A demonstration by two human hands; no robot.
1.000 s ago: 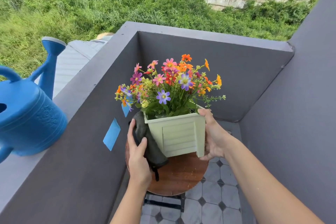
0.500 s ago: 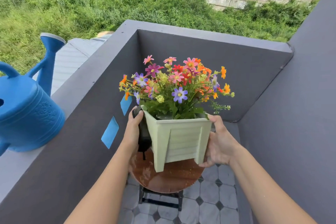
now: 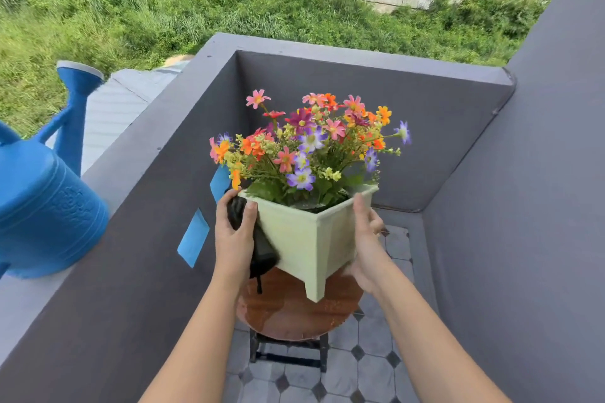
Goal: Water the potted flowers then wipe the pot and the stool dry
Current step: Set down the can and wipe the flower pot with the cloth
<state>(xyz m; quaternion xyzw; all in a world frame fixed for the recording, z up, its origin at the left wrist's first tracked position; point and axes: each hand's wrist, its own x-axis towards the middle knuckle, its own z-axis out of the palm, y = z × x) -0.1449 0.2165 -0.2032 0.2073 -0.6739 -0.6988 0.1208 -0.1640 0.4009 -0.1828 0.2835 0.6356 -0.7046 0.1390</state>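
Observation:
A pale green square pot (image 3: 304, 239) full of many-coloured flowers (image 3: 307, 144) is held up, with one corner and leg turned toward me, over the round brown wooden stool (image 3: 294, 314). My left hand (image 3: 234, 239) presses a dark cloth (image 3: 262, 249) against the pot's left side. My right hand (image 3: 366, 239) grips the pot's right side. The stool top shows wet patches. A blue watering can (image 3: 42, 206) stands on the wall ledge at the left.
Dark grey balcony walls (image 3: 360, 101) close in on the left, back and right. Two blue tape strips (image 3: 193, 237) stick to the left wall. Grey tiled floor (image 3: 370, 370) lies below the stool. Green vegetation spreads beyond the wall.
The pot has been rotated between my hands, so a corner now faces me. My left hand with the cloth has shifted along the pot's left side.

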